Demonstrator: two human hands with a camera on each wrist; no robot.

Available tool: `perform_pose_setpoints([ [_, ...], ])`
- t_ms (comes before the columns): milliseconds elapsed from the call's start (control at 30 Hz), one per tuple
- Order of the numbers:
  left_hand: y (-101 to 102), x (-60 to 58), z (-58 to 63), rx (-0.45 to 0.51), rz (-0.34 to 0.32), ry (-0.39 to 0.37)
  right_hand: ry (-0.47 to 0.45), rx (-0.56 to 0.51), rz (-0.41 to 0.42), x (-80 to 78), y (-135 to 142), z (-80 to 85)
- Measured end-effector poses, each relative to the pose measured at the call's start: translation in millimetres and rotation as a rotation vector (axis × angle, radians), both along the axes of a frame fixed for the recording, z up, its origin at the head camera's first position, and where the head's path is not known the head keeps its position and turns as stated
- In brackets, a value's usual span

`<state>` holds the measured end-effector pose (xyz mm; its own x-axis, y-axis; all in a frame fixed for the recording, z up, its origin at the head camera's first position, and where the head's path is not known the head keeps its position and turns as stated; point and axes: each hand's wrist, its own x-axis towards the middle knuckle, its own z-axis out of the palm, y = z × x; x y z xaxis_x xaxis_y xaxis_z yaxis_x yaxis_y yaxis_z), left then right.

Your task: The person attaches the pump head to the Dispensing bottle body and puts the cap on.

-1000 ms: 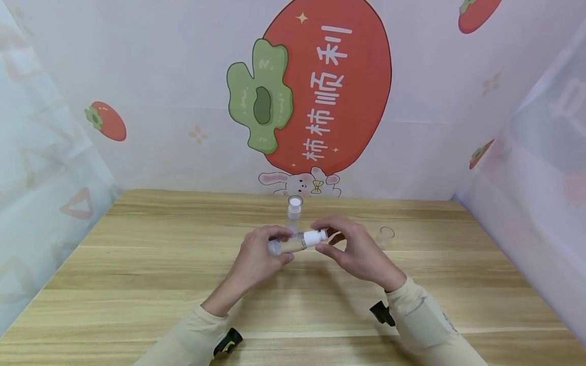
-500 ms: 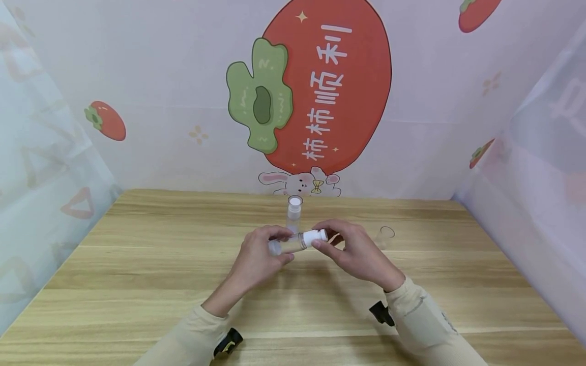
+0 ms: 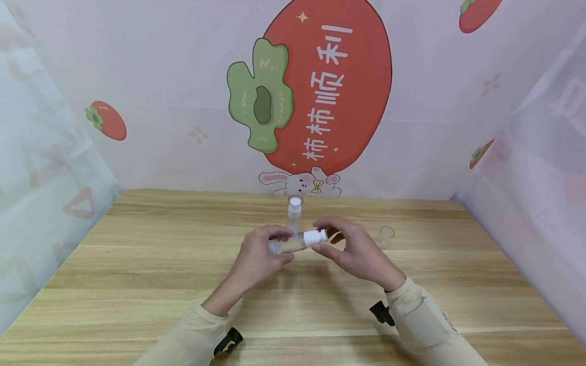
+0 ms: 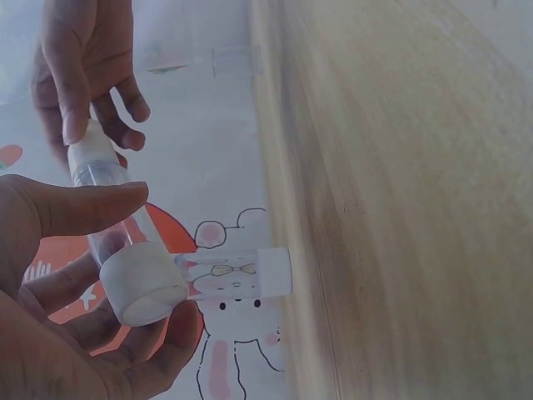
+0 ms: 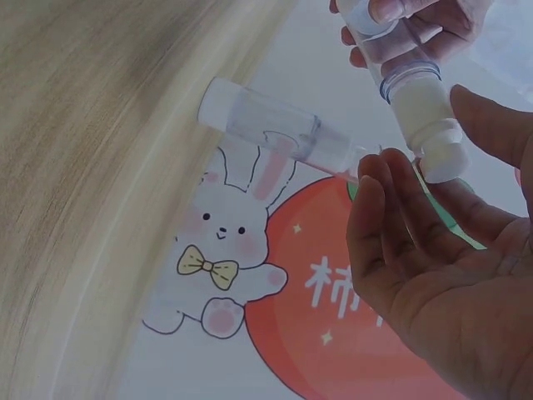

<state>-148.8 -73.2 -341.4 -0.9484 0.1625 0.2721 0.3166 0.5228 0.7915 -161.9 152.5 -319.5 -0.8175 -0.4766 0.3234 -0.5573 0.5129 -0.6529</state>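
Left hand (image 3: 257, 254) grips the clear bottle (image 3: 293, 245) nearly sideways, right hand (image 3: 351, 250) pinches its white top (image 3: 313, 238), and a second bottle (image 3: 294, 211) stands upright behind!

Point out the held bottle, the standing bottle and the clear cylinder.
Held bottle (image 3: 296, 243): head view, on its clear body.
Standing bottle (image 4: 231, 275): left wrist view, on its clear body.
Clear cylinder (image 4: 236, 62): left wrist view, on its side wall.
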Motion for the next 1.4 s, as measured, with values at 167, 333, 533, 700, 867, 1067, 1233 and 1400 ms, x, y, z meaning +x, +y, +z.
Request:
perform_pose_setpoints([
  [167, -0.1, -0.4, -1.0, -0.004, 0.000, 0.006, 0.035, -0.007, 0.027, -0.3, 0.2, -0.3],
  [333, 0.2, 0.0, -1.6, -0.003, -0.002, 0.011, 0.042, -0.003, 0.030, 0.2, -0.6, -0.1],
  [533, 0.9, 0.8, -1.3, 0.004, -0.003, 0.009, 0.001, 0.004, 0.010, 1.3, -2.2, 0.6],
  [700, 0.9, 1.0, -1.8, -0.001, 0.000, 0.006, -0.030, 0.017, -0.004, 1.3, -3.0, 0.3],
  [867, 1.1, 0.4, -2.5, -0.005, 0.003, 0.012, -0.018, 0.020, -0.007, 0.9, -2.5, 0.0],
  [1067, 1.4, 0.4, -3.4, -0.001, 0.006, 0.007, 0.008, -0.007, 0.013, -0.1, -1.4, -1.5],
  [1233, 1.7, 1.5, -3.7, 0.000, 0.028, -0.008, 0.031, -0.019, 0.023, 0.1, -2.0, -3.1],
  [1400, 1.9, 2.0, -1.3, -0.002, 0.034, -0.014, 0.017, -0.021, 0.018, 0.1, -2.3, -3.2],
])
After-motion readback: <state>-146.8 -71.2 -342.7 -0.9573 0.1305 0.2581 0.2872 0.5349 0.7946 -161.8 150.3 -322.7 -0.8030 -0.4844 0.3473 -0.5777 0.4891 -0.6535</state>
